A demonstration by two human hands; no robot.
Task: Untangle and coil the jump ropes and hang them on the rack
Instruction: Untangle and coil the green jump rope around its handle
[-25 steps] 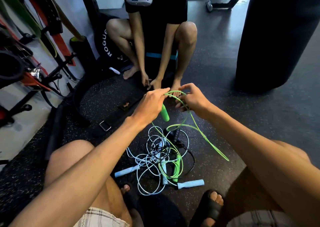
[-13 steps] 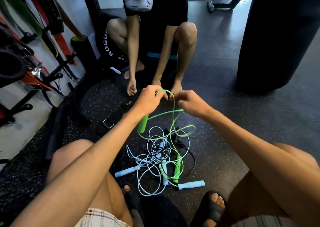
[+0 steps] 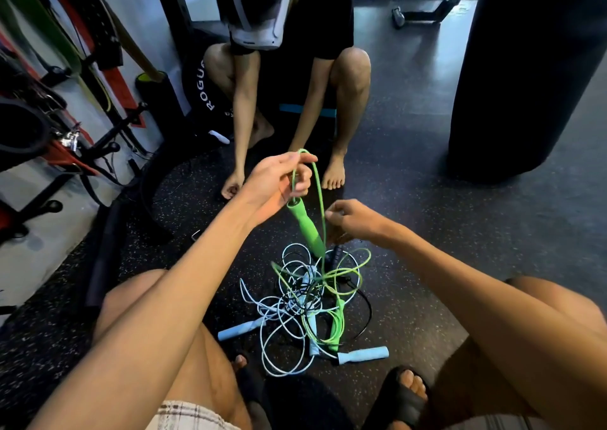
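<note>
A tangled pile of jump ropes [image 3: 305, 301] lies on the dark rubber floor between my knees: pale blue cords with pale blue handles [image 3: 363, 354], a green cord, a thin black cord. My left hand [image 3: 279, 183] is raised above the pile, pinching the green rope [image 3: 320, 199] near its top loop; one green handle [image 3: 307, 229] dangles below it. My right hand [image 3: 351, 219] sits lower and to the right, fingers closed on the green cord's descending strand. A second green handle [image 3: 336, 326] lies in the pile.
Another person [image 3: 282, 78] squats just beyond the pile, hands near the floor. A large black punching bag [image 3: 525, 74] stands at the right. A rack with bands and black pegs [image 3: 65, 127] lines the left wall. My sandalled feet [image 3: 404, 393] flank the pile's near edge.
My left hand has lifted higher with the green rope, so the green handle now hangs free below it. My right hand dropped lower and slid down the cord.
</note>
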